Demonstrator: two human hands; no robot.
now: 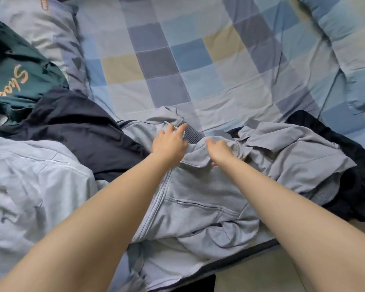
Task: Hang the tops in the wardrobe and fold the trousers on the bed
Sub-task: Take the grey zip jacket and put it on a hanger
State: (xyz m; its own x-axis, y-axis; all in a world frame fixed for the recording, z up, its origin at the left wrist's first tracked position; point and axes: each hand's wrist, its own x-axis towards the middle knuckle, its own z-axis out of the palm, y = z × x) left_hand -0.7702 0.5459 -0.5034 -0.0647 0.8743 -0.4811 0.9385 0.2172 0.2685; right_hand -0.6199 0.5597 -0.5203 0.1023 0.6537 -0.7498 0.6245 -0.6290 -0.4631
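Grey zip jacket [190,199] lay on the bed [177,60], long axis near-to-far, collar at the far end. Left hand [170,142] rested on the collar, fingers spread. Right hand [219,150] pinched the collar fabric. Checked sheet lay bare beyond; dark garment [76,131] left, green top [15,81] far left.

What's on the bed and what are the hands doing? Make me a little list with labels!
place: bed with a checked blue cover
middle: grey zip jacket, lying open
left hand: fingers spread, resting on the jacket's collar
right hand: fingers bent at the collar; blurred, so the grip is unclear
left side: green top with lettering, dark blue garment, pale blue garment
right side: black garment under the jacket
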